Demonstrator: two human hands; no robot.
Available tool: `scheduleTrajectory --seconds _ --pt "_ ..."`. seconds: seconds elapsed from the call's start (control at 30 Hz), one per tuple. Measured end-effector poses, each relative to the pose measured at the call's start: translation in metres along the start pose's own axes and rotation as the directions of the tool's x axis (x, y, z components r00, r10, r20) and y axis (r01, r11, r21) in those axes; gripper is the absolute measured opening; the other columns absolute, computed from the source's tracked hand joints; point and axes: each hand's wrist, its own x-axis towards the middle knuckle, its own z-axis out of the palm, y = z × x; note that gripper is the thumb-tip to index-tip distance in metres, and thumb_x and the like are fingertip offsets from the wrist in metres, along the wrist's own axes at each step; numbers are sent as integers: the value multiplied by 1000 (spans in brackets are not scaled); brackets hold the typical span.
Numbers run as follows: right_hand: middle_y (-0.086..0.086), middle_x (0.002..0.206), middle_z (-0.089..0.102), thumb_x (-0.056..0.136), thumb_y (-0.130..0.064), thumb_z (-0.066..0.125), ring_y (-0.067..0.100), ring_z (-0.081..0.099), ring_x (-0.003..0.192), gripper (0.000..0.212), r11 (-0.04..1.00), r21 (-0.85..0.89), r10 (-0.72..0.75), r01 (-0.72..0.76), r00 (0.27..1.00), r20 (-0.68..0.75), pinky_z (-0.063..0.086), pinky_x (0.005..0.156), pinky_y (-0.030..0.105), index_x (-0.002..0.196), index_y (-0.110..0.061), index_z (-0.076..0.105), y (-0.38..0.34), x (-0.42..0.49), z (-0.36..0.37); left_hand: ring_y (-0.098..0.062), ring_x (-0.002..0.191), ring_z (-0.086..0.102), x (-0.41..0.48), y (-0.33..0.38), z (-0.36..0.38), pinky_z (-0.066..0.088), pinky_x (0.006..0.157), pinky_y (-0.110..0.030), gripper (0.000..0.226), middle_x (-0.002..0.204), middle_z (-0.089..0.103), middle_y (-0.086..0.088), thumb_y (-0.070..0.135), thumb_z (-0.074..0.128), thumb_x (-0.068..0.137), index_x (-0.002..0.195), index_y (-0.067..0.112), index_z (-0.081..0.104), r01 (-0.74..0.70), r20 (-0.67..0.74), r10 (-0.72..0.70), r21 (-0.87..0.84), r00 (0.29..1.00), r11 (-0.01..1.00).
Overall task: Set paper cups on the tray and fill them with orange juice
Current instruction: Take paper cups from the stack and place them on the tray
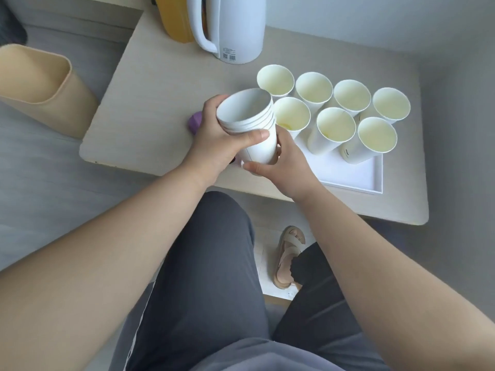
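1. The pale wooden tabletop [160,103] carries everything; two bare forearms reach in over its near edge.
2. A white jug [241,28] stands at the far edge with its handle turned to the left. An orange container [174,20] is just behind it.
3. The white tray [348,172] lies toward the near right corner, its near part bare.
4. Seven paper cups [336,124] stand upright in two rows on the tray's far part. Their insides are pale yellow, but how full they are cannot be told.
5. A stack of cups [257,145] is held tilted, mouth up, just beside the tray's left end.
6. The left hand [222,129] wraps the stack under its rims, thumb across the near side.
7. The right hand [278,159] curls round the lowest cup's base.
8. A purple object [194,123] shows behind the left hand.
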Motion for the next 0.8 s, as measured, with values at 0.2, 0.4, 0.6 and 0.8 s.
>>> scheduleTrajectory --seconds 0.2,0.4,0.6,0.8 --pt "-8 119 56 72 -21 83 8 56 104 76 999 -31 -22 19 995 -97 50 88 28 134 -20 41 9 -21 -28 4 100 52 -10 2 35 50 93 -33 73 107 47 20 10 85 67 125 17 42 -116 -38 122 120 992 986" --pt "-5 119 56 63 -31 84 24 51 113 84 994 -107 -57 37 980 -191 48 93 45 134 -23 41 27 -21 -43 -5 107 55 -12 9 58 48 94 -23 77 117 54 8 29 82 55 120 19 41 -169 -125 179 87 976 982" --pt "-2 133 48 60 -28 84 14 51 118 89 1000 -10 14 -17 965 -260 44 103 37 138 -24 40 51 -22 -53 -14 106 63 -1 25 58 56 77 -27 73 119 60 0 27 76 62 126 12 45 -59 -140 27 -226 990 972" --pt "-10 127 54 66 -19 83 12 51 119 80 995 59 91 -76 946 -311 44 100 30 135 -25 42 70 -14 -57 -24 112 63 9 18 37 58 84 -39 87 130 56 -12 31 83 48 125 11 47 8 -182 -90 -408 979 913"
